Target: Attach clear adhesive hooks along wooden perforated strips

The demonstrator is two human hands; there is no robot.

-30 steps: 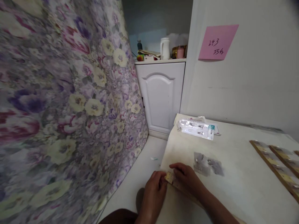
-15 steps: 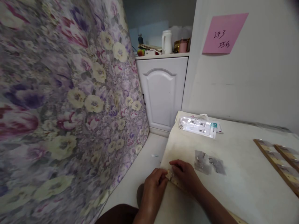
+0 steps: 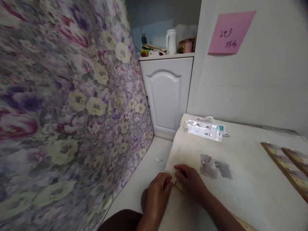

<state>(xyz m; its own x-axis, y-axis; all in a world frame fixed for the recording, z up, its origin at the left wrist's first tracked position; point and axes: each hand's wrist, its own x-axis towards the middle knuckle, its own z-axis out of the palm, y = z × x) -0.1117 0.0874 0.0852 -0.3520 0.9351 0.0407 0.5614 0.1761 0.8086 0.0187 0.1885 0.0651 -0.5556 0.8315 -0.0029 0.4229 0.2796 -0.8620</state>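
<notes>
A pale wooden strip [image 3: 243, 224] with small dark holes lies along the near side of the table, partly hidden under my right forearm. At its far end my left hand [image 3: 158, 189] is closed, thumb and fingers pinching the tip at the table's left edge. My right hand [image 3: 191, 181] rests over the strip just beside it, fingers curled round it and fingertips close to the left hand's. Any small part between the fingertips is too small to make out. Two small clear bags [image 3: 209, 166] of metal pieces lie beyond my right hand.
Clear blister packs [image 3: 203, 130] lie at the table's far left corner. On the right are wooden strips [image 3: 286, 168] bearing small clear bags. A floral curtain [image 3: 84, 112] hangs at left. Behind stands a white cabinet [image 3: 167, 96]; a pink note [image 3: 232, 32] is on the wall.
My right hand's fingers have shifted slightly at the strip's end, while the left keeps its pinch. The whole view has moved very little.
</notes>
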